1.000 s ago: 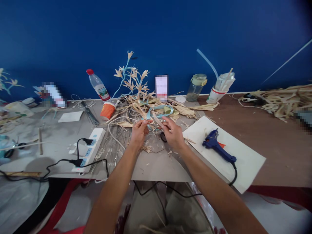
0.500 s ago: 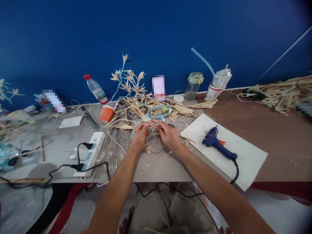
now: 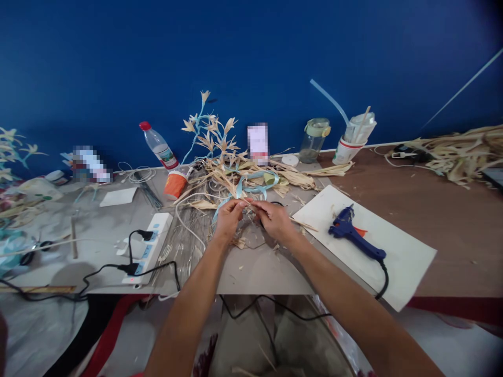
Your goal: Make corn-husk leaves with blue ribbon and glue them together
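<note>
Left hand (image 3: 227, 220) and right hand (image 3: 275, 220) pinch what looks like a thin tan husk strip (image 3: 247, 200), presumably steadying it.

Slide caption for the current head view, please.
Left hand and right hand pinch a pale strip near dried husks; a glue gun lies on white paper.

No txt or nos. legible.
</note>
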